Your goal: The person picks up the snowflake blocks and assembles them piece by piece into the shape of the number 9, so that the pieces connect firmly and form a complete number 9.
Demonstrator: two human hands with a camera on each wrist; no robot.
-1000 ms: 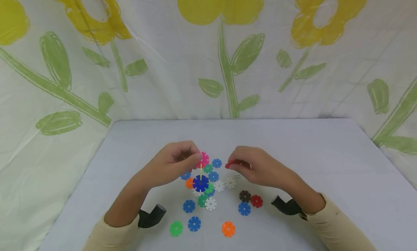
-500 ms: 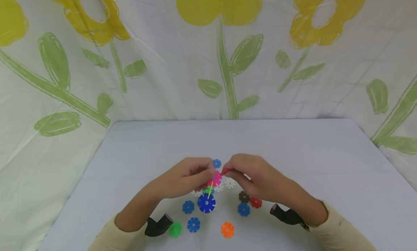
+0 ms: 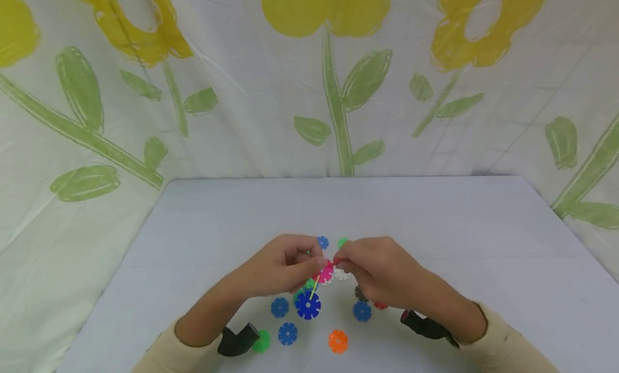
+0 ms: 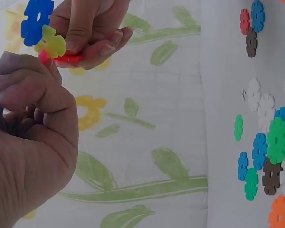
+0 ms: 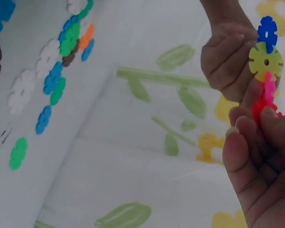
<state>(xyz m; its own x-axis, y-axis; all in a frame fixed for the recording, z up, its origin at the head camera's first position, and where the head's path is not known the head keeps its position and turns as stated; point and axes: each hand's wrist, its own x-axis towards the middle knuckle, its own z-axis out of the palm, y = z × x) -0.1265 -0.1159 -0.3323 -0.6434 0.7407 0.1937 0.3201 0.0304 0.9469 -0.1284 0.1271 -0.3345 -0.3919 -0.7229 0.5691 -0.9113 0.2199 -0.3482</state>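
Note:
My left hand (image 3: 278, 268) pinches a pink notched plastic disc (image 3: 329, 271) between thumb and fingers. Slotted onto it, and hanging below in the head view, are a yellow disc (image 5: 266, 61), seen edge-on from above, and a dark blue disc (image 3: 308, 305). Close on the right, my right hand (image 3: 387, 268) pinches a red disc (image 4: 68, 59), mostly covered by its fingers. The red disc's edge meets the pink one; how far their slots engage is hidden by the fingertips.
Loose discs lie on the pale table (image 3: 217, 206) below and around the hands: blue (image 3: 287, 334), orange (image 3: 338, 341), green (image 3: 261, 341) and white (image 3: 342, 274) ones among them. A brown disc (image 3: 360, 293) is partly covered by the right hand. A flower-printed cloth (image 3: 242, 120) hangs behind.
The left hand has moved right and down with the joined discs. The right hand has come down slightly, bringing the red disc against the pink one; the two hands were apart before.

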